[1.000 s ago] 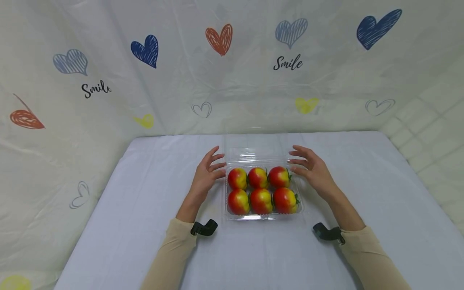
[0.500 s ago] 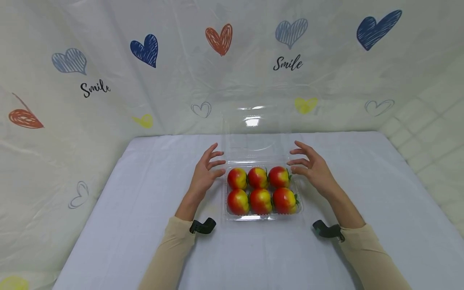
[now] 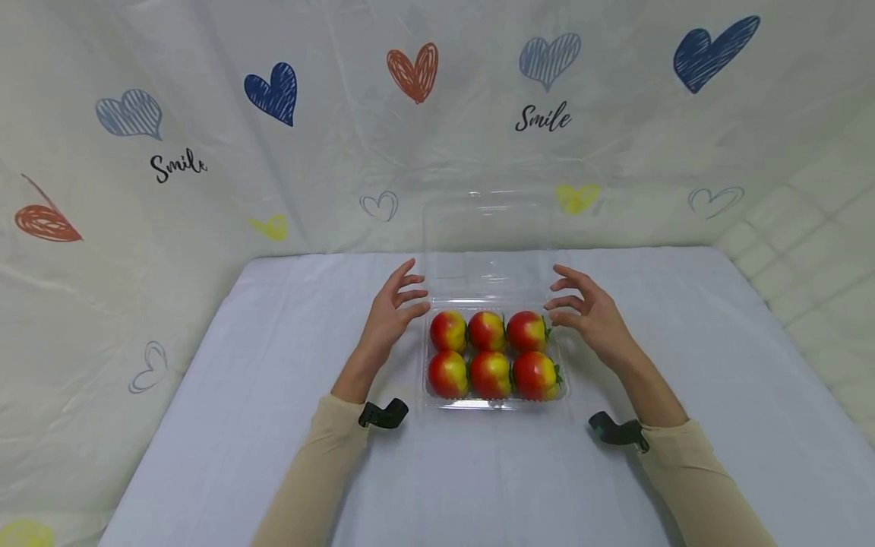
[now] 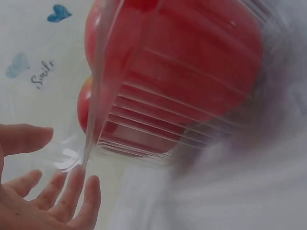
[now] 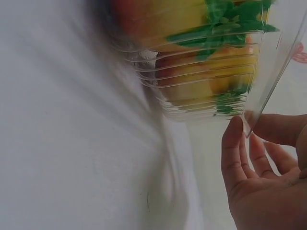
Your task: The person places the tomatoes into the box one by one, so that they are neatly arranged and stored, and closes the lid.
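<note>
A clear plastic box (image 3: 495, 406) on the table holds several red-and-yellow fruits (image 3: 489, 375) with green leaves, in two rows. The lid (image 3: 488, 228) is raised at the far side. At the box's far left corner is my left hand (image 3: 388, 315); in the left wrist view its fingertips (image 4: 79, 173) meet the rim, and the thumb stands apart from it. At the opposite far corner my right hand (image 3: 593, 319) pinches the rim between thumb and a finger (image 5: 234, 143), as the right wrist view shows. The ribbed side wall (image 5: 206, 86) faces that hand.
A white cloth covers the table (image 3: 451, 479). Behind it hangs a pale sheet (image 3: 328, 167) printed with hearts and words. A dark wrist camera (image 3: 386, 415) sits on the left sleeve cuff, and a matching wrist camera (image 3: 615, 430) on the right one.
The glare on the lid has shifted, and the lid shows more plainly, higher against the backdrop. The box and my left hand sit slightly farther away. My right hand has barely moved.
</note>
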`<act>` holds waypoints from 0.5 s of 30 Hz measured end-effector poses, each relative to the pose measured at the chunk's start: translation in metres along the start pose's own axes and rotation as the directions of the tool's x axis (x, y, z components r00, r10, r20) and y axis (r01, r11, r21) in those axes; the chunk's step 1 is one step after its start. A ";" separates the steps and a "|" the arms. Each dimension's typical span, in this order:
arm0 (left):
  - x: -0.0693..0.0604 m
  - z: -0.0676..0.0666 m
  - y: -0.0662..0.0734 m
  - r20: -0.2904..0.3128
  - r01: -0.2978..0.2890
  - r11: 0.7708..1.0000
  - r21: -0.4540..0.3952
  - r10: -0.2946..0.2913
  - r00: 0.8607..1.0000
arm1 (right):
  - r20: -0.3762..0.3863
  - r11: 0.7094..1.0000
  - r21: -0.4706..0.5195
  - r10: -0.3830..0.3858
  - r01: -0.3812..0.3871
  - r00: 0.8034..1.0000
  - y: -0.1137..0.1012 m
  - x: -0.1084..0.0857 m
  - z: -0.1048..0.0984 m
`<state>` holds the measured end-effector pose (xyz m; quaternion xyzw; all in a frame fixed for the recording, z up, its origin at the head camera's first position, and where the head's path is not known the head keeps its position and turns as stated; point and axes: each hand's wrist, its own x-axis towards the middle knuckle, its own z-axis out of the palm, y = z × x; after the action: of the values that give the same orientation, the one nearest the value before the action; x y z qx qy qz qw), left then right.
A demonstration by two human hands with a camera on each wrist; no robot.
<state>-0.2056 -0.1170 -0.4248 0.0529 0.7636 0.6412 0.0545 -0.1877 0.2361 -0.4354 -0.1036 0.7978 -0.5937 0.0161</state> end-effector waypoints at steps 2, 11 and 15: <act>0.001 0.000 0.003 0.001 0.003 1.000 -0.005 -0.003 1.000 | -0.006 1.000 0.002 -0.012 0.012 1.000 0.001 0.001 0.000; 0.006 -0.003 0.012 0.005 -0.042 0.999 -0.008 0.042 0.999 | -0.023 0.999 0.024 -0.028 0.029 0.999 0.003 0.002 0.002; 0.007 -0.004 0.019 -0.015 -0.075 0.997 -0.014 0.074 0.997 | -0.022 0.999 0.034 -0.037 0.037 0.999 0.003 0.002 0.002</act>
<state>-0.2128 -0.1166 -0.4056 0.0762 0.7570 0.6485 0.0252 -0.1902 0.2351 -0.4388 -0.1118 0.7855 -0.6087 -0.0016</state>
